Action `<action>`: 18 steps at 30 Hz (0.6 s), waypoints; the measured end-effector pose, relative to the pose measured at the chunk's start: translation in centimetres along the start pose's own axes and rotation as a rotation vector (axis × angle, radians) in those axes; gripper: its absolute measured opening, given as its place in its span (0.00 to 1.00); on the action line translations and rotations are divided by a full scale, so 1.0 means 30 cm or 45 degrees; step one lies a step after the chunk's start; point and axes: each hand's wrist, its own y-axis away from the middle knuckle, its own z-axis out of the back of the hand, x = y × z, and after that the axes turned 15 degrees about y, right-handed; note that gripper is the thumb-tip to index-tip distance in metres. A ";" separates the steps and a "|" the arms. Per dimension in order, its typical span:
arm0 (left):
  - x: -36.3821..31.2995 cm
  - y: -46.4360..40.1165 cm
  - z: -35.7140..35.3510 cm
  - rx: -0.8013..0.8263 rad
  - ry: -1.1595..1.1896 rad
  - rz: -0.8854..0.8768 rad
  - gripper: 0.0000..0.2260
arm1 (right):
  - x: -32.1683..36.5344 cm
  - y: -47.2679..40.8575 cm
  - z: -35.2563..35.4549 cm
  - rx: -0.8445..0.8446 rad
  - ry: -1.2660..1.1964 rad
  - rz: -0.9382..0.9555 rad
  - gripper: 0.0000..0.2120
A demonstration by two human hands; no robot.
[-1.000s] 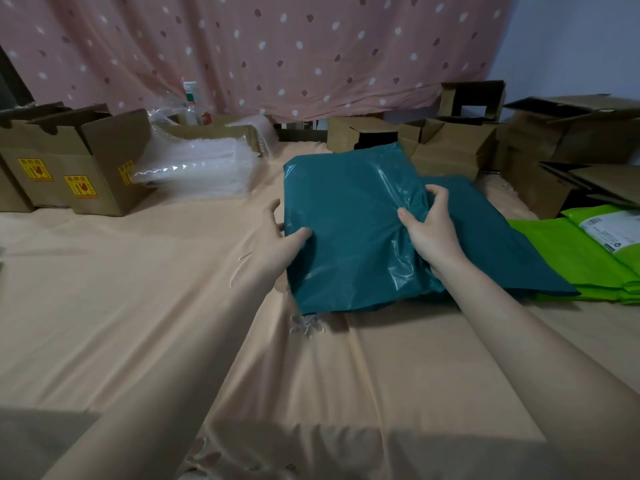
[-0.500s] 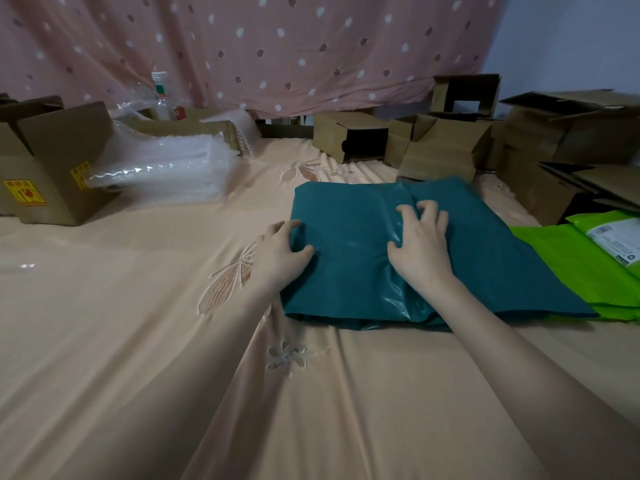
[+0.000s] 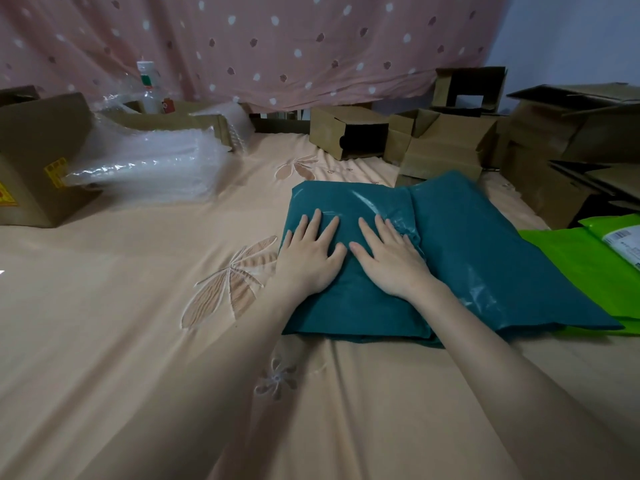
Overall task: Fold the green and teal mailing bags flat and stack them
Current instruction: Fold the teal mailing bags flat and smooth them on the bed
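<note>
A folded teal mailing bag [image 3: 349,306] lies on the peach sheet, on top of other teal bags [image 3: 485,258] that spread to the right. My left hand [image 3: 311,254] presses flat on its left half, fingers straight and spread. My right hand [image 3: 391,258] presses flat beside it, fingers straight, at the crinkled fold. Bright green mailing bags [image 3: 581,268] lie to the right, partly under the teal ones, one with a white label [image 3: 625,242].
Brown cardboard boxes [image 3: 443,147] crowd the back and right side. A stack of clear bubble wrap [image 3: 145,168] and a box [image 3: 31,157] with yellow stickers sit at the left. A bottle [image 3: 149,84] stands before the dotted pink curtain. The peach sheet [image 3: 138,341] covers the near area.
The teal bag, held up by both hands a second ago, now lies flat. Both hands went from gripping it to pressing on it with straight fingers, and moved closer together.
</note>
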 end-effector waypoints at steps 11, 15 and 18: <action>0.012 -0.009 -0.024 -0.014 -0.046 -0.004 0.25 | 0.002 -0.016 -0.007 0.050 0.026 0.007 0.29; 0.006 -0.009 -0.022 -0.005 -0.066 -0.014 0.27 | 0.000 -0.019 -0.011 0.050 0.000 0.000 0.29; -0.002 -0.012 -0.004 0.021 -0.059 -0.010 0.27 | -0.006 -0.015 -0.006 0.026 -0.102 0.010 0.32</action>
